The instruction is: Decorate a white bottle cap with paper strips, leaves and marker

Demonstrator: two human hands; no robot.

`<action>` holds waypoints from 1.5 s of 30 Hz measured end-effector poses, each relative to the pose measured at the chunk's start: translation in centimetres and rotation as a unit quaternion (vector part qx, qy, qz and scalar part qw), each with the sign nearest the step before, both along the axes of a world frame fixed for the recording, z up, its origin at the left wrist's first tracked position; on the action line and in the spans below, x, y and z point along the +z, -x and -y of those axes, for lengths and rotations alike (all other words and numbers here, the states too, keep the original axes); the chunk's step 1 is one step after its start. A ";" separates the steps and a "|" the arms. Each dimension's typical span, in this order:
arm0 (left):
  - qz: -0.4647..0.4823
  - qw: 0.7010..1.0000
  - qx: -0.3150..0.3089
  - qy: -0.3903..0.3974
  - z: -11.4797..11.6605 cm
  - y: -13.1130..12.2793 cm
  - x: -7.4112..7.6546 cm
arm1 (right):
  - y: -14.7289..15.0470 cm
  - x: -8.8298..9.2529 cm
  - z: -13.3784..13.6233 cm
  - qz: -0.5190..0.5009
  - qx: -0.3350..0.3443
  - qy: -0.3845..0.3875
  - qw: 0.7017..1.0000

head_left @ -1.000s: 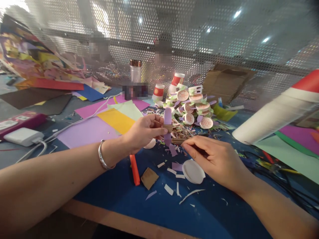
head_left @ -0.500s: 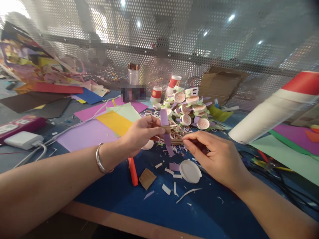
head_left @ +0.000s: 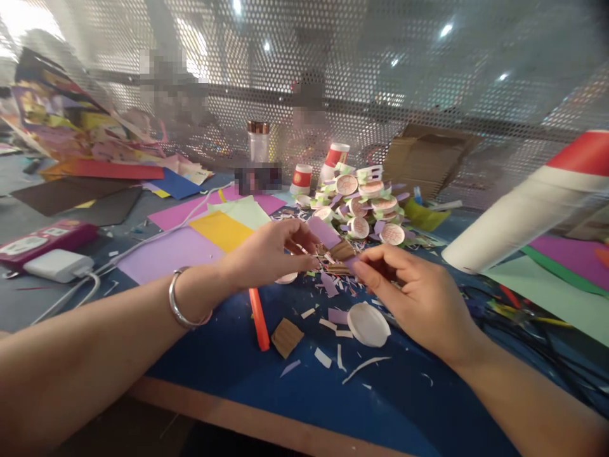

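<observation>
My right hand point(head_left: 404, 285) pinches one end of a purple paper strip point(head_left: 325, 232) between thumb and forefinger. A small piece of brown corrugated cardboard point(head_left: 341, 249) lies against the strip. On the other side, my left hand point(head_left: 271, 254) is open, thumb and fingers apart, its fingertips close to the strip's far end; whether they touch it I cannot tell. Beneath both hands are paper scraps point(head_left: 329, 284). Nearer to me lie a white round lid-like disc point(head_left: 368, 324), a cardboard square point(head_left: 287, 337) and an orange-red marker-like stick point(head_left: 259, 319).
Behind the hands rises a pile of cut paper-cup pieces point(head_left: 359, 206), with red-and-white paper cups point(head_left: 301, 179) beside it. A long stack of cups point(head_left: 518, 209) leans at right, near black cables point(head_left: 523, 349). Coloured paper sheets point(head_left: 166, 254) and a power strip point(head_left: 47, 244) occupy the left.
The purple strip with the cardboard has passed from my left hand to my right and tilted. My left fingers have opened off it.
</observation>
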State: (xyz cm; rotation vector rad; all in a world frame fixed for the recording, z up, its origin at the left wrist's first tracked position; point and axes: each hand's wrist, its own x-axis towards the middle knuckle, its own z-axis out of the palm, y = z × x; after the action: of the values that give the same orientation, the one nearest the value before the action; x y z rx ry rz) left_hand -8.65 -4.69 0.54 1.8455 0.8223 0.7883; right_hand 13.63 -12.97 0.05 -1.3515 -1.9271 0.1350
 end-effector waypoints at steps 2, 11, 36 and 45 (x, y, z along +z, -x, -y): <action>-0.147 0.981 0.035 -0.122 -1.0 1.4 0.5 | -0.3 0.0 0.0 -0.011 -0.002 0.009 1.000; -0.363 0.913 -0.024 -0.188 -2.4 2.8 -0.1 | -1.0 0.3 0.0 -0.044 0.020 0.071 0.996; -0.136 0.956 -0.082 -0.247 1.5 -0.4 -0.7 | -0.4 0.1 -0.4 -0.118 0.052 0.301 0.945; -0.098 0.987 -0.102 -0.079 1.7 -0.3 0.1 | -0.5 0.0 -0.3 -0.122 0.051 0.304 0.943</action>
State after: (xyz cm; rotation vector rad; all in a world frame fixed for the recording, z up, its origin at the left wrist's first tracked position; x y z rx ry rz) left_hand -8.38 -6.39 0.62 2.1363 0.6946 0.5614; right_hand 14.12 -12.69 0.06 -1.5243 -1.8078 0.9713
